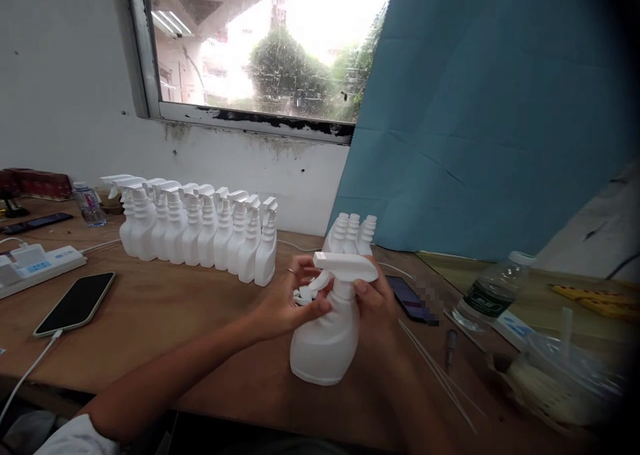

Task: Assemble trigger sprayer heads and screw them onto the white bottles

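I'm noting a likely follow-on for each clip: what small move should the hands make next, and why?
Probably a slight turn of the collar by the right fingers, while the left hand steadies the bottle. The spray head sits on the bottle, those fingers are at the collar, and its tightness can't be seen.

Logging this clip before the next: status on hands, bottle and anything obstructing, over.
Left hand at shoulder of spray bottle; right hand gripping its neck. Trigger head on, tightness unclear. Headless bottles behind, not blocking.
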The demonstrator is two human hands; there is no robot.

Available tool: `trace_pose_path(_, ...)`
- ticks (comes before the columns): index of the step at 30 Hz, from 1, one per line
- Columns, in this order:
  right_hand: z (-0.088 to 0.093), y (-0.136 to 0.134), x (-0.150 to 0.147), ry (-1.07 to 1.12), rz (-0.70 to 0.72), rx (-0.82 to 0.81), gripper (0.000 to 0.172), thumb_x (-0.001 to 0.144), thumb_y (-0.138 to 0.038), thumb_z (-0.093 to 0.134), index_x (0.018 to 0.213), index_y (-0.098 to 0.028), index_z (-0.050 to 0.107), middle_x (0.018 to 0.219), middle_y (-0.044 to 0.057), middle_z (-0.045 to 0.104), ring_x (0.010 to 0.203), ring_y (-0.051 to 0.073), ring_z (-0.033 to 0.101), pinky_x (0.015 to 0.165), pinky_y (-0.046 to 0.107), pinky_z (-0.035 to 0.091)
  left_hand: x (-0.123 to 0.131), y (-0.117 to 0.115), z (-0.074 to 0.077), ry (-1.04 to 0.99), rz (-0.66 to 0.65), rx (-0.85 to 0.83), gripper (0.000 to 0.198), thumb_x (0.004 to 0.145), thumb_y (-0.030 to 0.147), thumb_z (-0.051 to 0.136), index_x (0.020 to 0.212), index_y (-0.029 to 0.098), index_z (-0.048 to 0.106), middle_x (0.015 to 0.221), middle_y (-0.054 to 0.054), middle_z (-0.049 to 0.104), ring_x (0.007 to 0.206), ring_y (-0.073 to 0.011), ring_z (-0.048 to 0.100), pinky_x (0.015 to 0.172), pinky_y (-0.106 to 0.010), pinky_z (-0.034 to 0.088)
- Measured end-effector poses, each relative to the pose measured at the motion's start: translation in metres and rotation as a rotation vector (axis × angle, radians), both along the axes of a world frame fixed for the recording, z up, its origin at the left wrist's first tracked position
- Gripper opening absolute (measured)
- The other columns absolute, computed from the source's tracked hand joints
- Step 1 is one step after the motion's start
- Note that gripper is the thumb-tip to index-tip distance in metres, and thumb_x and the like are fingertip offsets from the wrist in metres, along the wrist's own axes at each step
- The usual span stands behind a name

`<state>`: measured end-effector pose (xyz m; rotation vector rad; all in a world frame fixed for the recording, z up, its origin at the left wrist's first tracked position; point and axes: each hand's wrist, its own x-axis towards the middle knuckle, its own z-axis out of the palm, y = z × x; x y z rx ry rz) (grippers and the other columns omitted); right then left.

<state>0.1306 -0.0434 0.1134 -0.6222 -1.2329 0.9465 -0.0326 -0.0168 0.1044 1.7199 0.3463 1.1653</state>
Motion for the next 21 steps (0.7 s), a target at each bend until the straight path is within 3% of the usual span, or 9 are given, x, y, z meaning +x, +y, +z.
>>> trace_pose_path(3, -0.001, -0.002, -0.003, -0.003, 0.011, 0.003, 0.024, 0.081, -0.040, 0.069, 0.096, -0.026, 0.056, 0.071, -0.004, 0.060, 0.057, 0.015, 0.057, 0.053, 0.025, 0.046, -0.002, -0.005, 0.027, -0.093, 0.080, 0.165, 0.048, 0.084, 0.043, 0.069, 0.123, 0.024, 0.047, 0.122, -0.010, 0.057, 0.104, -0.0206, 0.061, 0.090, -0.034, 0.051)
trace_pose_path(7, -0.004, -0.003, -0.003, -0.002, 0.090, -0.022, 0.032, 0.082, -0.045, 0.068, 0.105, -0.027, 0.054, 0.076, 0.000, 0.066, 0.060, 0.018, 0.063, 0.054, 0.029, 0.050, 0.003, -0.011, 0.053, 0.005, 0.127, 0.148, 0.028, 0.088, 0.039, 0.064, 0.109, 0.020, 0.062, 0.094, -0.004, 0.065, 0.061, -0.0094, 0.061, 0.060, -0.024, 0.054)
trace_pose_path(9, -0.008, -0.003, 0.000, -0.012, 0.109, -0.045, 0.032, 0.083, -0.045, 0.067, 0.105, -0.024, 0.057, 0.078, 0.003, 0.068, 0.064, 0.020, 0.065, 0.056, 0.031, 0.052, 0.006, -0.011, 0.057, 0.011, 0.121, 0.098, 0.026, 0.088, 0.039, 0.065, 0.101, 0.017, 0.066, 0.086, -0.003, 0.066, 0.052, -0.0075, 0.059, 0.053, -0.022, 0.053)
trace_pose_path(15, -0.017, -0.003, 0.012, -0.093, 0.230, -0.036, 0.025, 0.086, -0.041, 0.066, 0.094, -0.018, 0.069, 0.089, 0.010, 0.072, 0.079, 0.025, 0.069, 0.072, 0.036, 0.055, 0.001, -0.007, 0.060, 0.014, 0.050, 0.063, 0.024, 0.085, 0.034, 0.069, 0.098, 0.014, 0.068, 0.080, -0.002, 0.067, 0.052, -0.0093, 0.062, 0.051, -0.023, 0.056)
trace_pose_path(21, -0.017, -0.003, 0.006, -0.020, 0.196, -0.090, 0.024, 0.076, -0.036, 0.077, 0.090, -0.018, 0.069, 0.082, 0.007, 0.072, 0.070, 0.021, 0.068, 0.064, 0.032, 0.056, 0.000, -0.008, 0.065, 0.045, 0.111, 0.102, 0.024, 0.084, 0.035, 0.070, 0.096, 0.015, 0.069, 0.082, -0.003, 0.069, 0.059, -0.0097, 0.064, 0.054, -0.021, 0.056)
